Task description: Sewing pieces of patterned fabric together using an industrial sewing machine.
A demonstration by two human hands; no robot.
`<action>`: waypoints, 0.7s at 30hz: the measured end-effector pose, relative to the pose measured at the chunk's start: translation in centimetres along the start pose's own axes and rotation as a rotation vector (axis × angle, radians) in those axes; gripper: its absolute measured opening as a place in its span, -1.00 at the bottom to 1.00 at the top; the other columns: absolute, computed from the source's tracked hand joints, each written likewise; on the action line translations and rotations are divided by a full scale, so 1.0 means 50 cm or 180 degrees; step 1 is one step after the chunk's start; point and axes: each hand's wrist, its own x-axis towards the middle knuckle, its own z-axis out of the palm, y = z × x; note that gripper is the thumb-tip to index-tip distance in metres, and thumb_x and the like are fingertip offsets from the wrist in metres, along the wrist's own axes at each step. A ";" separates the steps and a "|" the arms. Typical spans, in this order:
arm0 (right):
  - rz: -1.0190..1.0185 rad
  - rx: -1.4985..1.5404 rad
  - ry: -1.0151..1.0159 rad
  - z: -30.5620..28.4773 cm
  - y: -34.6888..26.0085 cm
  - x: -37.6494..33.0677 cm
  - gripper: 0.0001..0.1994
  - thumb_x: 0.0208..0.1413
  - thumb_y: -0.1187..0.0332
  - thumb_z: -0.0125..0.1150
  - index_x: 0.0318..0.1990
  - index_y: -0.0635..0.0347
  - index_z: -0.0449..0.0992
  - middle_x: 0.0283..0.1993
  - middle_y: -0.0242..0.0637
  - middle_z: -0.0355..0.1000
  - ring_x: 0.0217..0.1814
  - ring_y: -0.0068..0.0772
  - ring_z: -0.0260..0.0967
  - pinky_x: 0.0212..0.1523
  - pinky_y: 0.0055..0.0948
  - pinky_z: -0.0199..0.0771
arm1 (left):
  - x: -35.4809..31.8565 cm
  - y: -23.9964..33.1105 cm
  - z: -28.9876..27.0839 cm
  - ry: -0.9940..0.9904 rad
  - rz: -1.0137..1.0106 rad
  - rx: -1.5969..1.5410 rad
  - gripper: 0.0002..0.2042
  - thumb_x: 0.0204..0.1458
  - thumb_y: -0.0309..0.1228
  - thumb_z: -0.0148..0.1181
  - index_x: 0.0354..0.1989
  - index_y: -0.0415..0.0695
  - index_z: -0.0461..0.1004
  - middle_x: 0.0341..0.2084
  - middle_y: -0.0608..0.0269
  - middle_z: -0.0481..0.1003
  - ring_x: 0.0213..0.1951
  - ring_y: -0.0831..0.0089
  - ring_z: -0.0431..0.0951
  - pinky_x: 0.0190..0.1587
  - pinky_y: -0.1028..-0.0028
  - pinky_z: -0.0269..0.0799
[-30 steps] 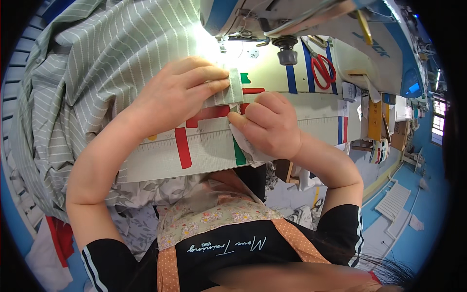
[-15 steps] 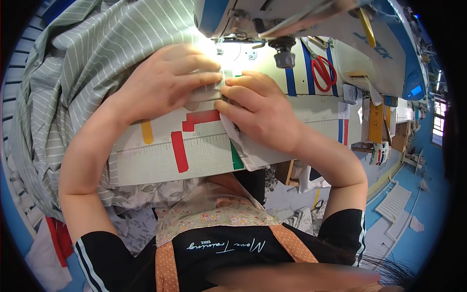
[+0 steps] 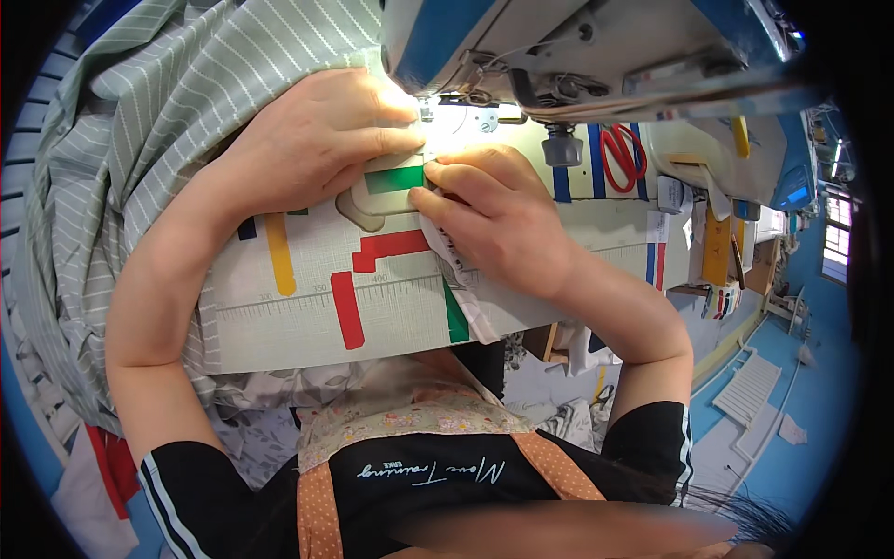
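Observation:
Green-and-white striped fabric (image 3: 158,130) runs in from the left to the lit needle area of a sewing machine (image 3: 466,56). My left hand (image 3: 321,140) is closed at the fabric's edge, its fingertips by the presser foot (image 3: 426,110). Just to the right, my right hand (image 3: 503,210) has its fingers curled and pinched near the same edge. A white fabric strip with print (image 3: 470,303) trails from under that hand toward the table's front edge. The fingertips and the bright light partly hide the held edge.
A ruler scale and red tape (image 3: 347,310) mark the pale machine table (image 3: 251,335). Green tape (image 3: 396,179) lies in front of the needle area. Red-handled scissors (image 3: 622,158) rest behind my right hand, and a yellow box (image 3: 717,247) stands farther right.
My left hand has moved slightly away from me with the striped fabric, uncovering the green tape. My right hand stays pinched near the needle area. The whole view has shifted a little.

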 end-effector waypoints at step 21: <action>0.0287 0.0106 -0.0156 0.006 -0.011 0.002 -0.58 -0.14 0.44 0.33 -0.01 0.07 0.57 0.08 -0.29 0.38 0.16 -0.19 0.33 0.11 -0.13 0.37 | 0.016 -0.019 -0.015 -0.0062 0.0048 -0.0049 -0.66 0.01 -0.53 0.18 0.00 0.01 0.53 -0.03 0.29 0.50 0.05 0.23 0.45 0.15 0.27 0.37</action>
